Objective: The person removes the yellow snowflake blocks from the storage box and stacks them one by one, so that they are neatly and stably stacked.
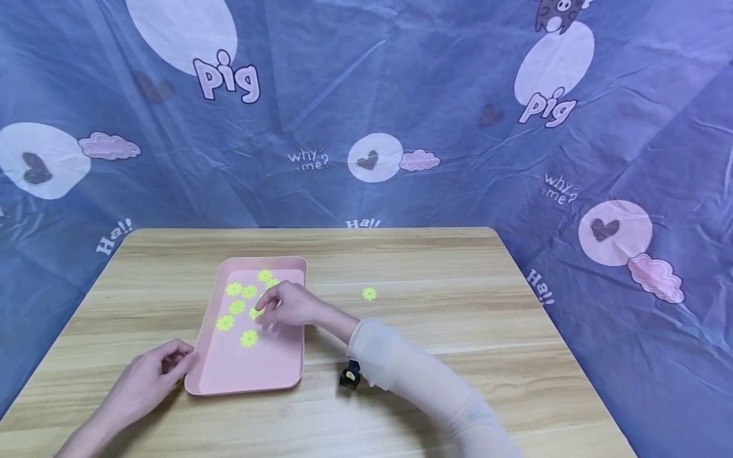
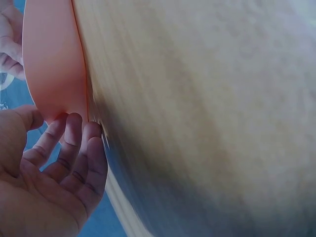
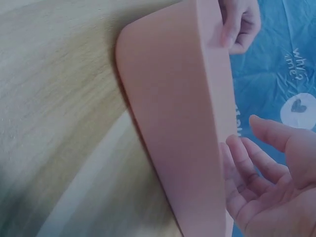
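A pink tray (image 1: 258,375) lies on the wooden table, with several small yellow-green flower-shaped pieces (image 1: 249,338) scattered over its floor. At its near left corner, my left hand (image 1: 150,375) holds the edge; in the left wrist view the fingertips (image 2: 73,118) press the outer wall and the thumb is by the rim. My right hand (image 1: 289,304) is over the tray's right half, fingers loosely bent. One flower piece (image 1: 254,313) shows beside its fingertips, and others are partly covered by the hand. Thumb and fingers stand apart in the right wrist view, with nothing between them.
One more flower piece (image 1: 369,294) lies on the table (image 1: 435,280), right of the tray. A small black object (image 1: 350,376) sits beneath the right forearm's pale sleeve (image 1: 424,375). Blue printed cloth (image 1: 458,191) hangs behind and beside the table.
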A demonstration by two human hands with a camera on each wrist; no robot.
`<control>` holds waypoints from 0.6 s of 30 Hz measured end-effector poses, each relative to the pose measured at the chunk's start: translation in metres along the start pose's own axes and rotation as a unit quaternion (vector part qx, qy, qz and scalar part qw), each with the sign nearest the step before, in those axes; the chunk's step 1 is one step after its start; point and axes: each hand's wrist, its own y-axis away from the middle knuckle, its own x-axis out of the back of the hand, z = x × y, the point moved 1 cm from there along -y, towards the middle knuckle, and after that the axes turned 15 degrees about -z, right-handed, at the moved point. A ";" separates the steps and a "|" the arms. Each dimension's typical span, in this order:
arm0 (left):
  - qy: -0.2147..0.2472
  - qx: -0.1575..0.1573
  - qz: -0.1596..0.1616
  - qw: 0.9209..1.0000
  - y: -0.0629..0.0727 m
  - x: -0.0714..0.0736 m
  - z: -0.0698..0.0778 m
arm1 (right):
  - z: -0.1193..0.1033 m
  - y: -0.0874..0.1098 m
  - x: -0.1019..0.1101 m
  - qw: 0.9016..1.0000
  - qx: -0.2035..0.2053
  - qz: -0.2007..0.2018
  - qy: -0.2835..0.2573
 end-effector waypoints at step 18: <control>0.001 -0.014 0.016 1.000 -0.005 -0.004 -0.006 | 0.006 -0.023 -0.011 0.998 -0.047 -0.029 0.033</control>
